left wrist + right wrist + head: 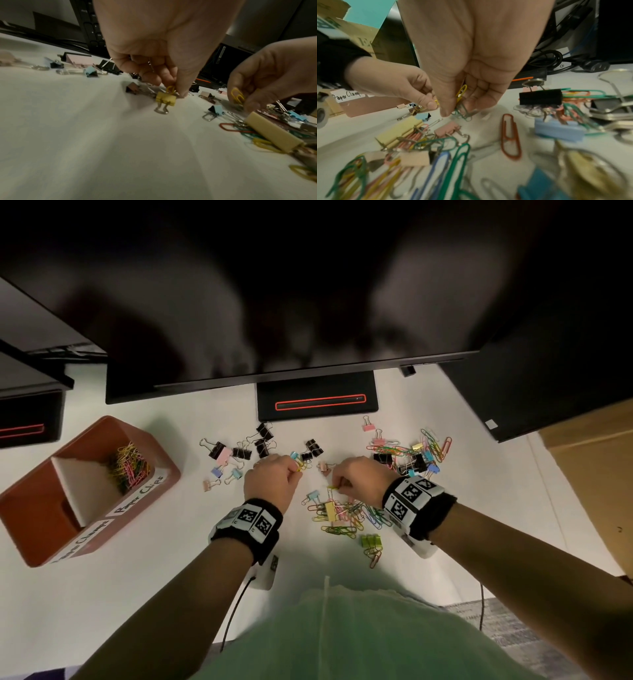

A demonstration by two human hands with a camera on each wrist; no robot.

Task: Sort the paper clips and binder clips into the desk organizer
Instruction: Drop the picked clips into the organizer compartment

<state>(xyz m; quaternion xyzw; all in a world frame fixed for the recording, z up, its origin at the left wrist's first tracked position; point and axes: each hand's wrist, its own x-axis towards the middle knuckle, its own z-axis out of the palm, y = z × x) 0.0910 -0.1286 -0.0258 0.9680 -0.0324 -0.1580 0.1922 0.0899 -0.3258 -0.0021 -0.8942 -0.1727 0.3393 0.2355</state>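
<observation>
My left hand [297,469] pinches a yellow paper clip [170,89] that hangs at a small yellow binder clip [165,100] on the white desk. My right hand [339,485] pinches another yellow paper clip [461,93], with green paper clips [462,113] dangling from its fingers, just above a mixed pile [342,515] that holds a large yellow binder clip [330,510]. The red-brown organizer [89,443] stands far left. Its far compartment holds coloured paper clips [128,469]; labels read "Paper Clips" and "Paper Clamps".
Black and pastel binder clips [263,445] lie beyond my left hand. A second tangle of clips [411,453] lies at the right. A dark monitor [274,302] overhangs the desk, its stand base [317,400] behind the clips. A cardboard box [589,474] borders the right.
</observation>
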